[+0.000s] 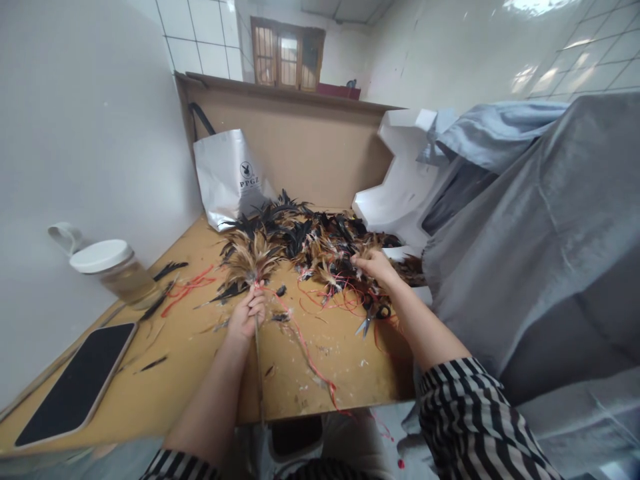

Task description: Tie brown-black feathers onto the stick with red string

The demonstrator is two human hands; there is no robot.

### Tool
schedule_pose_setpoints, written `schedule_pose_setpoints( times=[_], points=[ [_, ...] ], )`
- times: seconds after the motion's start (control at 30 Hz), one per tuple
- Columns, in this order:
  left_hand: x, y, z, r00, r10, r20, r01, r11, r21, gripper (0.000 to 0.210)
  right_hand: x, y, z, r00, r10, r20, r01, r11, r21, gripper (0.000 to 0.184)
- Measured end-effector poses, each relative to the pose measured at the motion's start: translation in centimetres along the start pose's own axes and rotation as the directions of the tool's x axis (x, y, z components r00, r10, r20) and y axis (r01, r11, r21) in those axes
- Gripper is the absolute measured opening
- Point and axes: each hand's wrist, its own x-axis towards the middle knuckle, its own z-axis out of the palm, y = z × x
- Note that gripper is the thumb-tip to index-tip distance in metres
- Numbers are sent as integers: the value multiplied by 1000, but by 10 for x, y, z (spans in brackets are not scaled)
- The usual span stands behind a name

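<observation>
Brown feather bunch looks part-tied, just above left hand gripping stick; loose feathers await around right hand, grip unclear tbh.

Loose sleeves in black and pale grey stripes, bare forearms beyond the cuffs.

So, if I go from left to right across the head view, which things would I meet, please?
Phone → red strips → left hand, holding a thin stick → right hand, at the feather pile → grey cloth.
</observation>
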Motion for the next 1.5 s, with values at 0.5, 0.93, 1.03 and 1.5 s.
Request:
schedule_pose_setpoints(
  times=[0.5, 0.93, 1.03, 1.5],
  points=[
    [2, 2, -4, 1000, -5, 28, 5, 1000, -12, 28, -6, 3, 46, 993, -20, 114, 98, 673, -733, 26],
    [6, 3, -11, 999, -21, 33, 21, 1000, -8, 27, 1, -23, -106, 936, -148, -320, -287, 208, -935, 33],
    [5, 3, -9, 1000, -12, 20, 12, 1000, -5, 26, 9, -30, -57, 950, -278, -144, -46, 330, -943, 29],
    [2, 3, 0, 1000, 5, -29, -5, 1000, -16, 27, 83, -12, 112, 974, 75, -213, -197, 742, -641, 33]
  ],
)
